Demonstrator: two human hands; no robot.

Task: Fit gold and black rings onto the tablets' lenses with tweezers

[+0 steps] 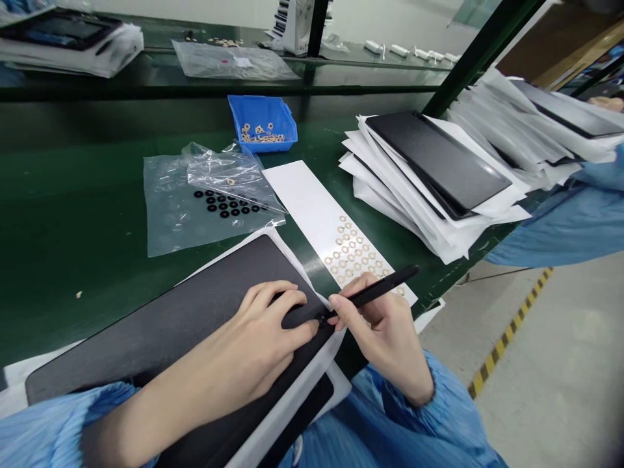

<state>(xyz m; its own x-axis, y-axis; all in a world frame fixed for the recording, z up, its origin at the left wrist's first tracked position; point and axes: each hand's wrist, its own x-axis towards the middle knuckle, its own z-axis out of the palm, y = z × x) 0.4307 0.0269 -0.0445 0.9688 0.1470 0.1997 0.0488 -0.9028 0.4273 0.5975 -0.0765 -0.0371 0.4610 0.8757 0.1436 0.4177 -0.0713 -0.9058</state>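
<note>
Right fingers (341,305): pinched narrow around a slim black tool (375,292), held like a pen, its tip touching the edge of the dark panel.
Left fingers (283,312): spread flat, holding nothing, pressing on the dark panel (160,331) just beside the tool's tip.
Dark panel: lies on white sheets at the near edge of the green table (73,214); it looks thin, stiff and smooth, probably light and easily marked, so best steadied by flat pressure or taken by its edges.
White strip (316,208): just beyond the right hand (385,338), carrying rows of small tan rings, likely featherlight.
Clear bags (166,201): black rings inside.
Blue tray (263,120): more tan rings.
Stacked panels (439,162): interleaved with white sheets, right.
</note>
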